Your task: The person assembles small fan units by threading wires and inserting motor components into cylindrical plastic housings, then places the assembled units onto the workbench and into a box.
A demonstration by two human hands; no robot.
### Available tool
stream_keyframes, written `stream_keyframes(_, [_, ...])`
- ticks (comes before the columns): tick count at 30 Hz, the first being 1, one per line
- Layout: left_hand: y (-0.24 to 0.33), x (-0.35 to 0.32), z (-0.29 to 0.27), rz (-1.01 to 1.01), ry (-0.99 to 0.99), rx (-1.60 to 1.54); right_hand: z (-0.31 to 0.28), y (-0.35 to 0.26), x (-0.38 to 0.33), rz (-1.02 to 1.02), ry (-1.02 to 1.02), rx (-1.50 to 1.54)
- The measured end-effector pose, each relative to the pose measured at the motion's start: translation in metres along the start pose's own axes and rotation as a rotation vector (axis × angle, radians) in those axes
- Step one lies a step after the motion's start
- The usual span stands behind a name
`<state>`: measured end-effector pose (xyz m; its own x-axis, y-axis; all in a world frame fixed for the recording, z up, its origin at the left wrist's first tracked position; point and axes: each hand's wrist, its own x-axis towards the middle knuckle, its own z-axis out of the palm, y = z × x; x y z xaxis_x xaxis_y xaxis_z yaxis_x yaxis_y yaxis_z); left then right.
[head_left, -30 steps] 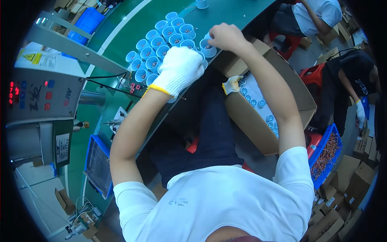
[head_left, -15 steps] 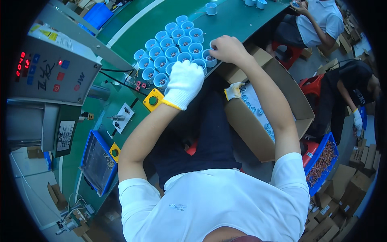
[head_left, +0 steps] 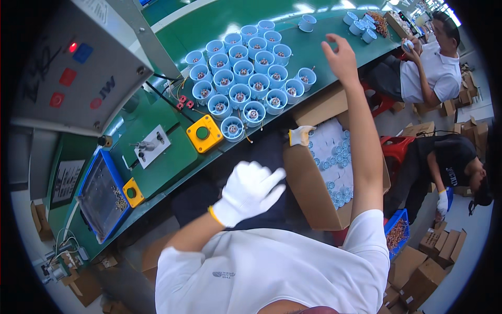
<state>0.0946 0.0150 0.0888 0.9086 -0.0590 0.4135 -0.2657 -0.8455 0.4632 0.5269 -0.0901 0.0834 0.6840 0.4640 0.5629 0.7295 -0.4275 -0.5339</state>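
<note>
My left hand (head_left: 247,192), in a white knitted glove with a yellow cuff, hovers in front of my shirt, fingers apart and holding nothing. My bare right hand (head_left: 341,58) is raised over the green bench, thumb and fingers spread, with nothing between them. Its nearest thing is a light blue cup (head_left: 305,78) at the right side of a close group. The many light blue cups (head_left: 242,71) stand upright on the bench, each with small metallic parts and thin wires inside. One more cup (head_left: 307,23) stands apart, farther back.
A machine with a control box (head_left: 78,68) stands left, near a metal fixture (head_left: 151,146), yellow button boxes (head_left: 204,134) and a blue tray (head_left: 104,196). An open carton (head_left: 306,193) of similar parts has a glove (head_left: 300,136) on its rim. Two co-workers (head_left: 431,78) sit right.
My left hand has drawn back from the cups toward my body and spread its fingers. My right hand has moved right, off the cups, and opened. The head view has shifted.
</note>
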Motion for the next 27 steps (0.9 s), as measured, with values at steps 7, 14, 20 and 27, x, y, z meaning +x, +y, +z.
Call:
stream_keyframes(7, [-0.047, -0.127, 0.041, -0.523, -0.106, 0.117, 0.052, 0.084, 0.102, -0.065, -0.186, -0.378])
stream_keyframes(14, [-0.067, -0.173, 0.001, -0.72, -0.129, 0.255, 0.045, 0.043, 0.072, -0.055, -0.296, -0.231])
stream_keyframes(20, [-0.07, -0.167, 0.014, -0.623, -0.111, 0.175, 0.0, -0.019, 0.019, -0.038, -0.288, -0.191])
stream_keyframes(27, [-0.065, -0.177, 0.023, -0.583, -0.111, 0.136, 0.03, -0.046, -0.041, 0.075, -0.348, -0.271])
